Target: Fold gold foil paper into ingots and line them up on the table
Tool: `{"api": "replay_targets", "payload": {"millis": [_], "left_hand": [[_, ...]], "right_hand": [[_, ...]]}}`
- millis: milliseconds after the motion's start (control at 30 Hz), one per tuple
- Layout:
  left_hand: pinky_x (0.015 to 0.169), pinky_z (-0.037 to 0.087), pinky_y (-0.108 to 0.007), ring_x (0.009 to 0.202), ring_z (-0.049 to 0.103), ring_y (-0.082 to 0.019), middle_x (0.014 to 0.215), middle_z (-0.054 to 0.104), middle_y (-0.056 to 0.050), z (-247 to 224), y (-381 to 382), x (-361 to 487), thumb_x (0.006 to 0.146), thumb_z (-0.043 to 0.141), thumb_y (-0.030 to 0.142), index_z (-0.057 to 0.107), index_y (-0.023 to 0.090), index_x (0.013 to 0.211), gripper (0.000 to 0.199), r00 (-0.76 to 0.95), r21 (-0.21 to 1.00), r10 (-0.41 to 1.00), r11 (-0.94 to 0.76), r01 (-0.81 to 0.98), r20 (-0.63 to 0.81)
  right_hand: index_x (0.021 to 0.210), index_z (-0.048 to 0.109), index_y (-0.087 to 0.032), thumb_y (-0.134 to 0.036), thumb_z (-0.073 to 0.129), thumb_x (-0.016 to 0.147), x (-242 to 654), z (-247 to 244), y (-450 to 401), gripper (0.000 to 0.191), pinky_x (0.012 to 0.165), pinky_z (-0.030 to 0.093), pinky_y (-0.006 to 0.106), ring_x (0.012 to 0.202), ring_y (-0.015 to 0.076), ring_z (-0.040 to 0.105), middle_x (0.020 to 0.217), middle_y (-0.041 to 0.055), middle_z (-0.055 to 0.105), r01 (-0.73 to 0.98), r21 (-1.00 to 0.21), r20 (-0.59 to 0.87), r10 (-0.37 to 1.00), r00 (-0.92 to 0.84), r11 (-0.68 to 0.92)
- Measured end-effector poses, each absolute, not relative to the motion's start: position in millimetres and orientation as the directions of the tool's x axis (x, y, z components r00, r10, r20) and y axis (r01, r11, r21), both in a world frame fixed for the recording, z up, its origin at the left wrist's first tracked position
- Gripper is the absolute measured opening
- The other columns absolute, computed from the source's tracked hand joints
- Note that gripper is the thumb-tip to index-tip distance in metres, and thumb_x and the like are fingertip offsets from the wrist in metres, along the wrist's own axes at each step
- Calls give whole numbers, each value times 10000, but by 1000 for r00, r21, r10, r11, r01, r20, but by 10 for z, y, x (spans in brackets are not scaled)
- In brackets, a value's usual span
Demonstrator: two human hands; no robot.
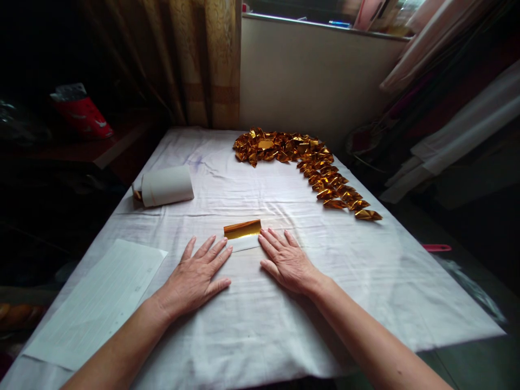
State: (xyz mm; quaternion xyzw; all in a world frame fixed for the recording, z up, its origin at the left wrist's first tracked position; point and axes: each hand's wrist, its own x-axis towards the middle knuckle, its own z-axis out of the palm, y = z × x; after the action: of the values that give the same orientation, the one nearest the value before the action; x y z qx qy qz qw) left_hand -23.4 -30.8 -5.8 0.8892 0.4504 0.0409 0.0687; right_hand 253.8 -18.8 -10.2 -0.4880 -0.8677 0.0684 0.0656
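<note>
Gold paper [242,234] lies on white cloth [244,325]; left hand [197,277] and right hand [287,262] touch its ends, fingers spread apart, flat.

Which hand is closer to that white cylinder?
Left. The left hand rests on the cloth, nearer the person than the white cylinder and slightly right; the right hand lies farther right, at the right end of the foil paper.

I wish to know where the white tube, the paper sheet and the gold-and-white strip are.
White tube [167,186], head view: middle of its curved side.
Paper sheet [97,303], head view: middle of its top face.
Gold-and-white strip [242,233], head view: on its gold part.
</note>
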Motion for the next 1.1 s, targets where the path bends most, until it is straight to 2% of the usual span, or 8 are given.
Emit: {"api": "replay_targets", "payload": {"millis": [167,267,367,467,533,667,967,1100], "left_hand": [[1154,132,-618,1418,349,-341,1511,453,-89,14,-275,-256,904,536,529,484,318,1419,559,588,147,807,-588,795,54],[1140,169,-620,1353,442,-312,1395,581,-53,93,-179,-182,936,528,436,667,330,1176,297,556,183,817,-576,797,154],[1106,293,-526,1161,586,-250,1193,690,-34,153,-72,-58,910,584,372,697,263,879,160,469,266,855,-516,814,222],[960,432,-423,1037,608,-243,1094,697,-54,162,-12,49,829,680,333,649,236,987,188,368,310,903,-423,851,220],[928,441,-417,1037,594,-253,1107,683,-58,145,-5,82,803,698,314,621,237,1067,286,332,327,919,-386,863,212],[929,431,-418,1050,578,-254,1092,674,-40,106,-25,77,797,694,311,621,242,956,188,312,362,928,-368,856,205],[1098,341,-500,1083,635,-220,1094,722,-33,-8,-20,34,895,562,275,605,240,986,106,387,499,876,-482,720,288],[843,503,-349,839,668,-193,884,711,-20,64,-11,62,918,502,348,590,227,930,150,295,611,910,-415,675,291]], "right_hand": [[1454,439,-222,-375,468,980,2521,-74,-179,499,1164,238,563,1434,278,336,1527,89,405,845,-199,89,868,-489,496],[1311,585,-245,-322,495,969,2474,-48,-107,362,1113,326,520,1350,266,455,1410,85,560,841,-251,194,876,-441,479],[1089,684,-242,-290,569,924,2439,-50,-7,208,1028,419,431,1188,237,576,1243,77,671,807,-351,295,874,-386,474],[1086,667,-229,-273,649,850,2425,-85,59,240,982,448,422,1125,242,598,1212,87,674,784,-428,341,883,-321,450],[1189,623,-214,-270,666,822,2428,-115,71,373,998,439,442,1163,258,576,1258,106,648,780,-451,353,889,-291,435],[1278,574,-192,-280,675,806,2445,-146,62,490,1040,413,458,1233,268,536,1335,129,599,771,-476,356,894,-271,423],[989,701,-234,-262,653,833,2492,-163,75,166,1012,436,451,1189,251,578,1261,95,654,699,-547,403,877,-262,460],[930,709,-247,-264,578,888,2474,-96,71,139,1005,451,426,1140,235,611,1171,67,702,623,-605,461,856,-233,496]]}}
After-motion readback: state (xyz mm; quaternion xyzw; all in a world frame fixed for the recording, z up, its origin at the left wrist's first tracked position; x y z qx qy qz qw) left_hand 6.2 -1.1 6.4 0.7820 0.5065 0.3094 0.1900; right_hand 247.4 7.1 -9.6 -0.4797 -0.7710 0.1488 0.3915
